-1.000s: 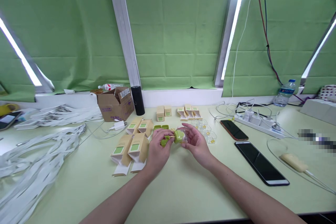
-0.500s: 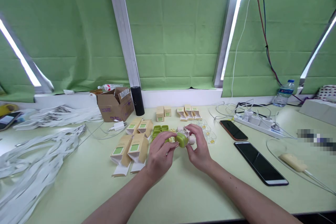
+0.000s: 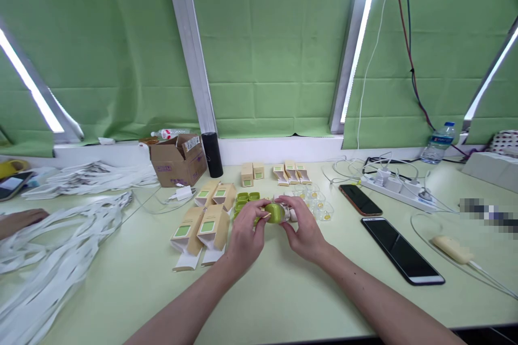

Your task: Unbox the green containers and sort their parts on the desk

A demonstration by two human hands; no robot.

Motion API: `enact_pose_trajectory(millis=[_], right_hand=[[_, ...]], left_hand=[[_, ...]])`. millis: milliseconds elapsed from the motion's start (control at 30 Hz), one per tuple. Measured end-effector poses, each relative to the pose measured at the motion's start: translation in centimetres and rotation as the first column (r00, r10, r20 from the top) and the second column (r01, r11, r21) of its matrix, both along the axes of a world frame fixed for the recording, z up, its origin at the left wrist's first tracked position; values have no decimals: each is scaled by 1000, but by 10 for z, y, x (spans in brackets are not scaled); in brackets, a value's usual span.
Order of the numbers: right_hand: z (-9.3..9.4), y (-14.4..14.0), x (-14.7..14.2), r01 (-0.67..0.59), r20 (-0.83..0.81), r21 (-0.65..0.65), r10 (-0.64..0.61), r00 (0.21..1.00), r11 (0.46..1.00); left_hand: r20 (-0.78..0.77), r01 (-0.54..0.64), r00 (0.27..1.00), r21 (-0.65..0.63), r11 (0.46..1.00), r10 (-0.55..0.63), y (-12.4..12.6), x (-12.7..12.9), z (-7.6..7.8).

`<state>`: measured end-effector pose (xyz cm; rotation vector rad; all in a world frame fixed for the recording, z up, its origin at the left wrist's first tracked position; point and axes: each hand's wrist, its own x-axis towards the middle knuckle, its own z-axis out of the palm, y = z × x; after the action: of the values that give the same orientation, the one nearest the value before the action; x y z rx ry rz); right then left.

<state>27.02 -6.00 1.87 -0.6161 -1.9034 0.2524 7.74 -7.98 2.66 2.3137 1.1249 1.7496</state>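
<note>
Since the earlier frame the small green case [image 3: 275, 212] has been turned between left hand [image 3: 247, 233] and right hand [image 3: 304, 230], fingertips closed on its ends, just right of the tan cartons [image 3: 204, 226]; it is judged light, rigid, smooth, best pinched at its sides.

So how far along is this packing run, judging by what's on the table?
Looks early. Possibly done: two small closed cartons stand by the sill, though their contents can't be seen. In hand: the left hand and right hand both grip one green case. Left: more green cases, clear trays, and open-flapped cartons lying on the table.
</note>
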Motion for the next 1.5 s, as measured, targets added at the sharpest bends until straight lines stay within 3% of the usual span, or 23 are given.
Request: enact_pose_trajectory(millis=[233, 367, 567, 667, 800, 900, 1000, 1100, 1233, 1367, 1500], right_hand=[[1, 3, 2, 59, -41, -89, -63, 997, 994], [1, 4, 3, 82, -76, -153, -94, 993, 985], [4, 2, 4, 71, -117, -175, -92, 989, 982], [9, 0, 6, 72, -143, -180, -98, 985, 981], [25, 0, 17, 89, -161, -200, -122, 979, 976], [40, -2, 37, 153, -106, -219, -179, 978, 964], [47, -5, 64, 260, 16, -218, -263, 965, 941], [41, -9, 92, 339, 170, -229, -305, 937, 912], [18, -10, 118, 401, 350, -209, -315, 882, 892], [-3, -9, 127, 498, 494, -123, -382, 781, 859], [-10, -10, 128, 537, 571, -124, -382, 726, 834]], left_hand=[[271, 72, 962, -239, 968, -5, 2, 0, -4], [499, 185, 866, -285, 941, -19, 10, -2, -1], [666, 225, 736, -407, 885, 119, 15, -5, 8], [727, 273, 669, -433, 859, 154, 16, -7, 8], [823, 424, 551, -422, 802, 141, 18, -6, 8], [868, 517, 479, -398, 758, 130, 18, -4, 9], [881, 561, 452, -405, 722, 142, 17, -4, 9], [881, 588, 452, -414, 695, 142, 16, -3, 7], [884, 594, 450, -405, 695, 130, 16, -2, 6], [876, 587, 463, -415, 695, 133, 16, -1, 7], [870, 589, 475, -426, 687, 132, 14, -1, 7]])
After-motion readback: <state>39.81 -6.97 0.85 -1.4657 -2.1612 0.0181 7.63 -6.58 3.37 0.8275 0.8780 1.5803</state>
